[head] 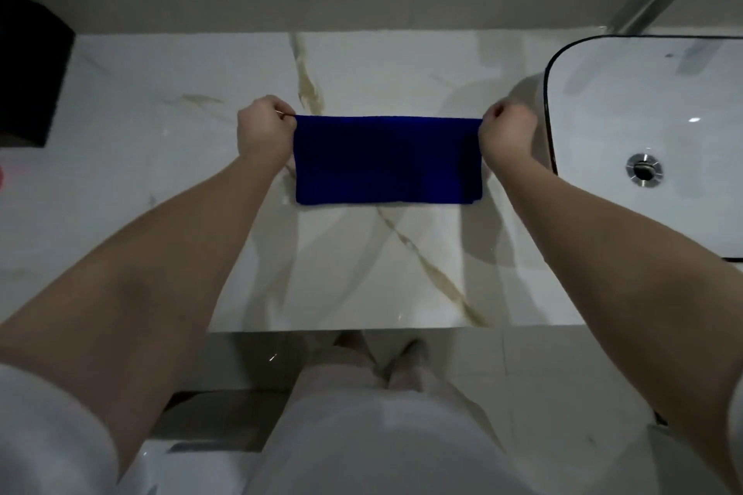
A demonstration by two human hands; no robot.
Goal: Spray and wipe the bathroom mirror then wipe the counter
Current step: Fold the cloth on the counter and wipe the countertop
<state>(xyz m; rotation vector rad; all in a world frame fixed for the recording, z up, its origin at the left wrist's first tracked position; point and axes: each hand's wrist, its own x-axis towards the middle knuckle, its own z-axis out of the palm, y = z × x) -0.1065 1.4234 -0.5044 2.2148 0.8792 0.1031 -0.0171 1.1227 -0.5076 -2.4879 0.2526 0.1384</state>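
Head view: blue cloth (388,160) stretched between both hands, seemingly above counter (169,157)

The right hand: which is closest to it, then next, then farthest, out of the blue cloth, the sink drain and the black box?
From the right hand:
1. Blue cloth, pinched at its corner, stretched toward the left hand.
2. Sink drain, in the basin on the right.
3. Black box, at the counter's far left edge.
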